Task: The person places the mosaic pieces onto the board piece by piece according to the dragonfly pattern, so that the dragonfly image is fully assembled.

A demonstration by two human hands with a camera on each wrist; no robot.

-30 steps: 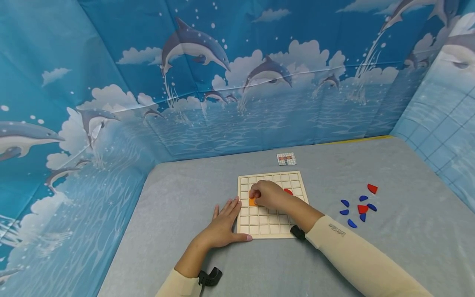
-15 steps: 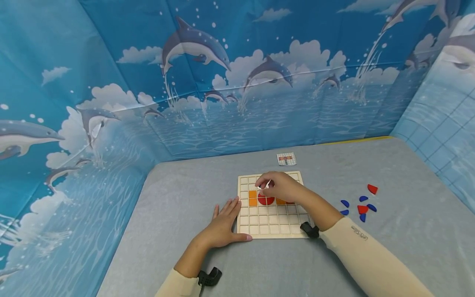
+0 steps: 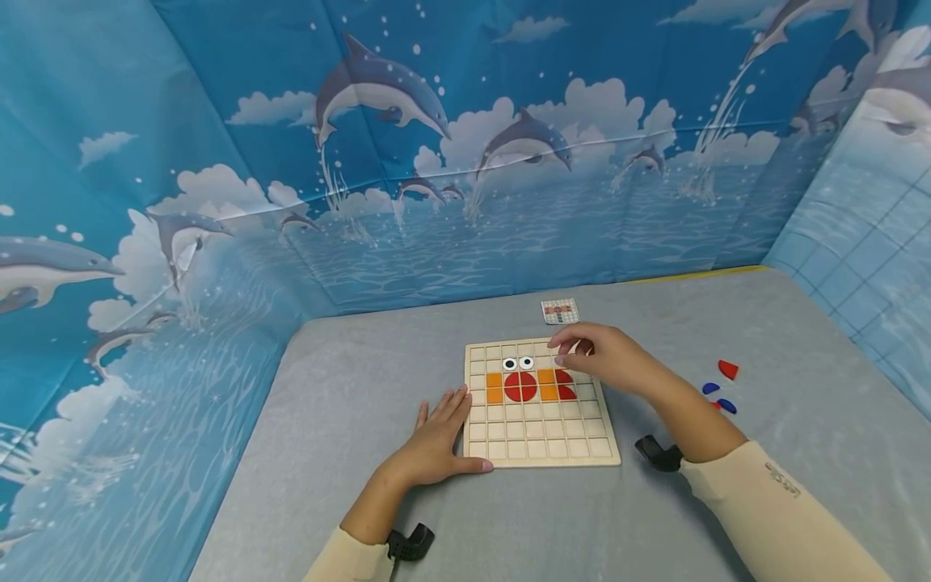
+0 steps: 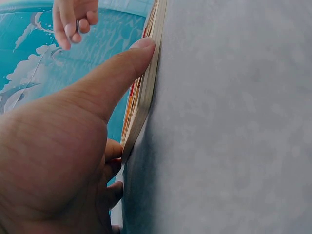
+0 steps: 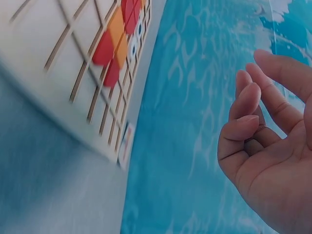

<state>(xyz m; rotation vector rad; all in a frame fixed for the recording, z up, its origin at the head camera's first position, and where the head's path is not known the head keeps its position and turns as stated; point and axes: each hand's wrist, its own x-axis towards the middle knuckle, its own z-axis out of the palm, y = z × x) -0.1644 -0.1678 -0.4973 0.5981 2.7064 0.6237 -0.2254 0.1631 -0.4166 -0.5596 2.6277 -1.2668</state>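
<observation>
A square wooden grid board lies on the grey cloth. Set in its squares are orange tiles, a red circle of pieces, more orange tiles and red rounded pieces. Two white eye tiles with black pupils sit just above the circle. My left hand rests against the board's left side, fingers extended, thumb on the front edge. Above the board's far right corner hovers my right hand, fingers loosely bent; in the right wrist view nothing shows between the fingers.
Behind the board lies a small printed pattern card. Loose red pieces and blue half-round pieces are scattered at the right, some hidden by the right forearm. A blue dolphin-print curtain borders the back and sides.
My right hand has moved from the orange tiles at the left, past the eye tiles, to the board's far right corner, uncovering both eye tiles. The left hand stays in place.
</observation>
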